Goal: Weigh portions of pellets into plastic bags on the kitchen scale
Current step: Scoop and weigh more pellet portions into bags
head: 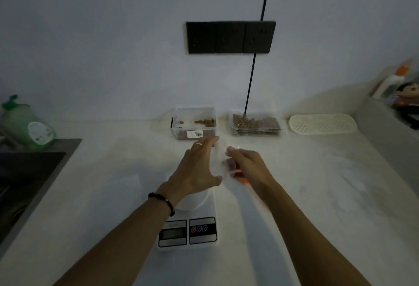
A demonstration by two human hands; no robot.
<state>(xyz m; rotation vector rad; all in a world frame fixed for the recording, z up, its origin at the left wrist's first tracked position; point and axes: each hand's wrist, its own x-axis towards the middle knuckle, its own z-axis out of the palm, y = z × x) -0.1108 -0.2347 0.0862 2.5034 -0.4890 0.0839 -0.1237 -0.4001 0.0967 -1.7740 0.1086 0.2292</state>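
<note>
From head cam, my left hand (196, 166) w/ fingers spread straight and my right hand (246, 165), blurred, pinching, both on a clear plastic bag (220, 157) above the kitchen scale (189, 229), pellets (256, 122) in tubs behind.

Two bare forearms without sleeves enter from the lower edge, one ending in the left hand (195, 167) and the other in the right hand (247, 167). The left wrist carries a bracelet (163, 203) of dark round beads with one small lighter bead. A pale, plain ring (199, 144) encircles one finger of the left hand; the right hand appears motion-blurred.
</note>
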